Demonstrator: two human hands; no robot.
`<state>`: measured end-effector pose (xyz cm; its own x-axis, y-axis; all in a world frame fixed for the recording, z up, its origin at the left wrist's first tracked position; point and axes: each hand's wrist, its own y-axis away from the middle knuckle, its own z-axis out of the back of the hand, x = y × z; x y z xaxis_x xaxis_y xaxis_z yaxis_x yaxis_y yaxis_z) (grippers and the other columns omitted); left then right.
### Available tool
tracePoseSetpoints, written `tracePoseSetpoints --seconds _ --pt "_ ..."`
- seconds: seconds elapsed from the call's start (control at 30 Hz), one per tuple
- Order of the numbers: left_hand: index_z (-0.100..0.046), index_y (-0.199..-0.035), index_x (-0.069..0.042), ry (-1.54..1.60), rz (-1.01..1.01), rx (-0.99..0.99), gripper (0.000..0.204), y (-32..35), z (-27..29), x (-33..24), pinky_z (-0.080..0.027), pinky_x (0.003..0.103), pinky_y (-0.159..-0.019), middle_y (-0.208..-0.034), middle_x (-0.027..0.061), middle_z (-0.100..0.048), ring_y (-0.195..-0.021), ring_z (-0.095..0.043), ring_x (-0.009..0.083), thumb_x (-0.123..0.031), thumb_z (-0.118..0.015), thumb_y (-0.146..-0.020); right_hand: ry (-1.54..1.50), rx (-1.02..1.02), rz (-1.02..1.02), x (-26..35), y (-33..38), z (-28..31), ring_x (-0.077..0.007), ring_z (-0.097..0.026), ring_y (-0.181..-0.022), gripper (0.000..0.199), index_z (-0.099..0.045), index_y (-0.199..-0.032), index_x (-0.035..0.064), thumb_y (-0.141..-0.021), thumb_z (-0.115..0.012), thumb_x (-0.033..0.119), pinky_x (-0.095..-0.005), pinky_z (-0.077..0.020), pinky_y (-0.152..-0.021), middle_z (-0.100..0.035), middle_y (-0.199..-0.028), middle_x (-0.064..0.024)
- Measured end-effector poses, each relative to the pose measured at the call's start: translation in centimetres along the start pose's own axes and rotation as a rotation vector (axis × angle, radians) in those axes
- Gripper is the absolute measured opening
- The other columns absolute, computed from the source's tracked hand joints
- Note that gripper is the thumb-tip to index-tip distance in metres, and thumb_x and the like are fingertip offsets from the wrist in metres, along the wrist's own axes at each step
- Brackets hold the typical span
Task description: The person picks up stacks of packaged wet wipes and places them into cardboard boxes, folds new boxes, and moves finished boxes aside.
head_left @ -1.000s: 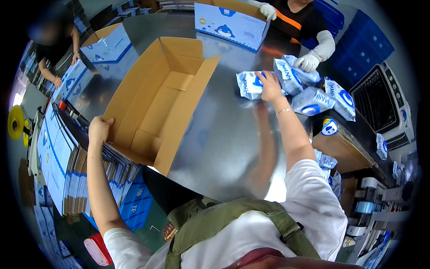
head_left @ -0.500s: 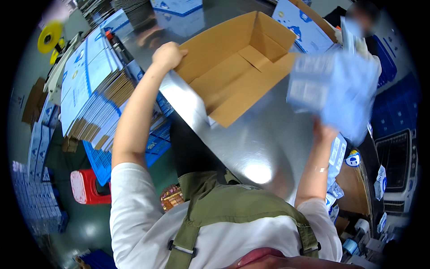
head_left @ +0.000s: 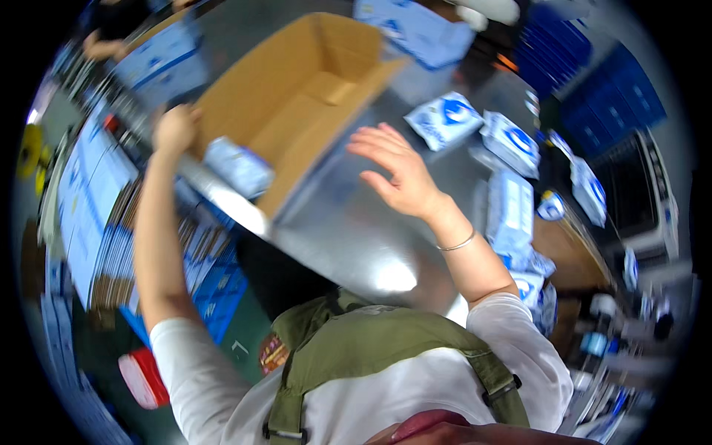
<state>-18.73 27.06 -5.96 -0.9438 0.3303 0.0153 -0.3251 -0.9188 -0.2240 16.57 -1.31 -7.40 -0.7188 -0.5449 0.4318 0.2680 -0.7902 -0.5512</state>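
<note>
An open cardboard box (head_left: 297,122), brown inside, lies at the middle of the metal table (head_left: 337,237). My left hand (head_left: 176,127) is closed on the box's left edge. Inside its near left end sits a light-blue and white soft pack (head_left: 239,167). To the right of the box, my right hand (head_left: 400,170) is raised above the table, fingers stretched out and nothing in it. Other packs lie farther right: a white and blue pack (head_left: 445,120), another (head_left: 512,143) beside it, and a pale blue one (head_left: 509,208) by my right forearm.
Flattened blue-printed cartons (head_left: 93,208) are stacked at left, above a blue plastic crate (head_left: 222,308). A red stool (head_left: 146,378) stands on the floor. Blue boxes (head_left: 167,70) stand at the far side, one beside a co-worker's arm (head_left: 104,48). Dark blue bins (head_left: 615,100) are far right.
My right hand has let go of the pale blue packs it carried and come back open toward the middle. A pack now lies in the box. The whole view has turned.
</note>
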Motion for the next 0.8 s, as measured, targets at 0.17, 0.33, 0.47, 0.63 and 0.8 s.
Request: tracePoseSetpoints --seconds 0.17,0.33,0.47,0.63,0.8 --pt "-0.057 -0.124 -0.008 0.015 0.124 -0.362 0.041 1.4 6.1 -2.1 -0.048 0.042 -0.089 -0.115 0.0197 -0.064 -0.107 -0.06 0.0372 -0.025 -0.063 -0.087 0.792 -0.235 -0.432 -10.0 12.5 15.1 -0.0373 -0.043 -0.126 0.07 -0.056 -0.125 0.014 -0.059 -0.069 -0.004 -0.0522 -0.0326 -0.105 -0.049 -0.134 -0.0148" --pt "-0.057 -0.122 -0.003 0.63 -0.608 -0.255 0.052 10.3 7.9 -32.7 -0.042 0.039 -0.098 -0.118 0.0143 -0.061 -0.112 -0.056 0.0307 -0.025 -0.074 -0.077 1.253 0.029 -1.172 -16.0 23.8 28.4 -0.0341 -0.026 -0.141 0.118 -0.027 -0.148 0.0248 -0.047 -0.085 0.008 -0.0628 -0.0238 -0.108 -0.033 -0.15 -0.0157" --pt "-0.042 -0.137 -0.008 0.432 -0.64 -0.009 0.087 7.4 -1.9 -45.6 -0.033 0.057 -0.103 -0.14 0.0241 -0.04 -0.132 -0.037 0.0355 -0.041 -0.08 -0.066 0.889 0.054 -0.781 -24.5 21.1 29.4 -0.0333 -0.046 -0.127 0.104 -0.042 -0.141 0.0217 -0.047 -0.085 0.015 -0.047 -0.0351 -0.107 -0.047 -0.139 -0.0157" --pt "-0.031 -0.145 -0.018 0.339 -0.392 0.156 0.099 2.8 -9.8 -51.1 -0.029 0.067 -0.1 -0.142 0.018 -0.031 -0.135 -0.027 0.0349 -0.04 -0.081 -0.062 0.736 0.084 -1.132 -30.2 16.4 26.4 -0.0347 -0.047 -0.126 0.098 -0.045 -0.138 0.0304 -0.048 -0.082 0.018 -0.0432 -0.0448 -0.1 -0.047 -0.14 -0.0144" --pt "-0.027 -0.146 -0.023 0.381 -0.37 0.222 0.098 4.6 -9.9 -45.2 -0.027 0.065 -0.101 -0.142 0.0186 -0.03 -0.135 -0.027 0.0348 -0.032 -0.079 -0.063 0.565 -0.037 -0.839 -26.3 15.9 20.9 -0.0378 -0.045 -0.127 0.095 -0.046 -0.137 0.0254 -0.05 -0.079 0.008 -0.0441 -0.0417 -0.102 -0.046 -0.137 -0.02"
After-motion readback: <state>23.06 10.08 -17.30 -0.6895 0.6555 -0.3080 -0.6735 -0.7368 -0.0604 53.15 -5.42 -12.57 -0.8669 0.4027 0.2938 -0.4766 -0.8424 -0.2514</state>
